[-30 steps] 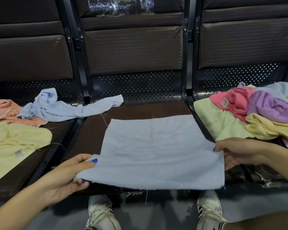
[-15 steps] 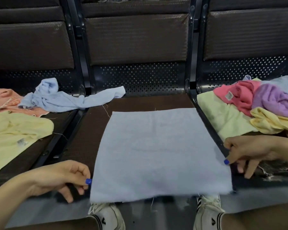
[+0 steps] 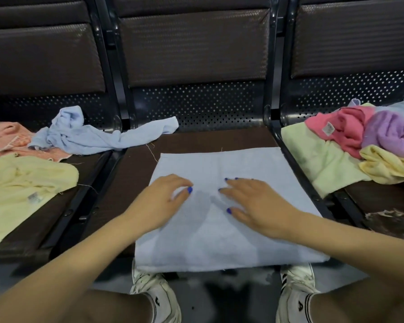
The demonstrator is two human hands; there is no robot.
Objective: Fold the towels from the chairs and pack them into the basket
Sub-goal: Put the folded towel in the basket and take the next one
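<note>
A pale blue towel (image 3: 231, 238) lies flat on the middle chair seat (image 3: 135, 173), its near edge hanging over the front. My left hand (image 3: 160, 201) rests palm down on the towel's left half with fingers relaxed. My right hand (image 3: 252, 201) lies flat on the right half, fingers spread. Neither hand grips the cloth. A crumpled blue towel (image 3: 84, 136) stretches from the left seat onto the middle one. No basket is in view.
On the left seat lie a pink towel (image 3: 7, 138) and a yellow towel (image 3: 21, 185). The right seat holds a pile: light green (image 3: 317, 164), red-pink (image 3: 345, 131), purple (image 3: 392, 136) and yellow (image 3: 387, 169) towels. Dark seat backs stand behind. My shoes are below.
Both hands have let go of the towel's near corners and moved inward onto its middle, palms down. The towel now lies flat on the seat.
</note>
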